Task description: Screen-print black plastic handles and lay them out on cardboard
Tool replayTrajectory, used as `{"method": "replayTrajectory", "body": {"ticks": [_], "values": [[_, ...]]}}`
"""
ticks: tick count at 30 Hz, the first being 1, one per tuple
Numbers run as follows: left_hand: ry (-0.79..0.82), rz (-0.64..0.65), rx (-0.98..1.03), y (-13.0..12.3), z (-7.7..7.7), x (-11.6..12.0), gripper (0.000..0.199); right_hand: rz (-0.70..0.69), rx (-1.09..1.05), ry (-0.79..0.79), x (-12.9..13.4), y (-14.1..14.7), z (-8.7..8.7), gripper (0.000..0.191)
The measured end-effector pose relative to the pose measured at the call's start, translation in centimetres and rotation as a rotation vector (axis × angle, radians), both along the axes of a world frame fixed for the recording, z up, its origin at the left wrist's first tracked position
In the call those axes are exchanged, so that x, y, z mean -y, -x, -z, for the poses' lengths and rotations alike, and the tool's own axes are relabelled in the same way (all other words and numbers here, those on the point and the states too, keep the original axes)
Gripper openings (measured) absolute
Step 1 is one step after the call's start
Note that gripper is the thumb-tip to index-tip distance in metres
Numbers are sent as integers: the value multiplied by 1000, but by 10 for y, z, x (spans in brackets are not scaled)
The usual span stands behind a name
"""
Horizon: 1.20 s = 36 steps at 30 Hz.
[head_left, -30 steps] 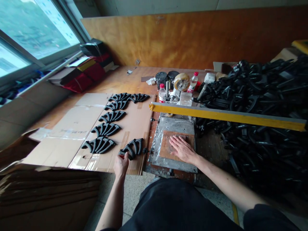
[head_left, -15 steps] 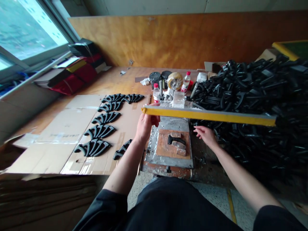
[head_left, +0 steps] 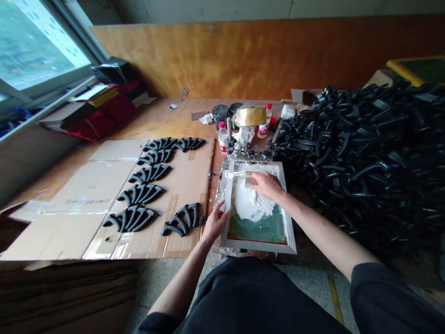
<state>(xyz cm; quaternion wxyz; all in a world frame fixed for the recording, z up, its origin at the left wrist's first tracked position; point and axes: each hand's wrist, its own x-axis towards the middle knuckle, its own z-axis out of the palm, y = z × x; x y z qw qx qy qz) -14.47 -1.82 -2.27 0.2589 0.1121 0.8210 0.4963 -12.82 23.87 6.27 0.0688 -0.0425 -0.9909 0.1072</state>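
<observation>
A silk-screen frame lies flat in front of me, with green mesh at its near end and thick white ink across the middle. My left hand grips the frame's left edge with bent fingers. My right hand is over the upper part of the mesh, closed on a squeegee smeared with white ink; the fingers partly cover it. The frame hides the board and the black handle under it. Hinge clamps hold the frame's far side.
Rows of black curved handles lie on flattened cardboard to the left. A large heap of black handles rises at the right. Bottles, a tape roll and dark jars stand behind the frame.
The raised screen frame has swung down flat, covering the handle on the board. My right hand has moved left onto the squeegee; my left hand has come down with the frame.
</observation>
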Motion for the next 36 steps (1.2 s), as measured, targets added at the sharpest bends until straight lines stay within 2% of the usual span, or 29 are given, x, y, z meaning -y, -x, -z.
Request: {"method": "replayTrajectory", "body": {"ticks": [2,4,8,10,12,15,19,21,23,25,27,29,31,34,36], "values": [[36,17,-8,1,0,1,60,-50,57,-11,9,-12,8,8],[46,22,-6,1,-2,1,59,-172,46,-28,17,-32,12,1],[12,13,-11,-1,-4,2,58,-506,57,-26,24,-67,4,18],[1,-3,-11,-2,-4,2,58,-578,90,9,22,-70,-2,17],[5,-9,-3,-1,-5,2,58,-520,89,55,20,-65,-4,14],[13,0,4,0,-7,2,60,-363,-4,55,23,-63,6,12],[-1,6,37,1,-9,2,61,-439,-27,45,27,-74,21,13],[-18,-1,54,1,-12,1,61,-396,-11,92,25,-70,18,8],[-60,-1,68,2,-19,2,62,-262,-26,129,20,-51,7,19],[-120,4,104,2,-34,3,66,-113,-58,135,10,-27,-8,39],[-197,0,166,3,-56,3,69,15,-93,117,-10,-7,-26,54],[-297,-31,226,5,-82,1,66,154,-161,110,-39,0,-39,53],[-400,-81,252,10,-109,-4,58,323,-250,137,-74,-9,-45,38],[-571,-145,209,25,-143,-22,54,490,-274,186,-108,-37,-32,34],[-686,-159,125,39,-161,-37,51,468,-222,207,-103,-55,-10,36]]}}
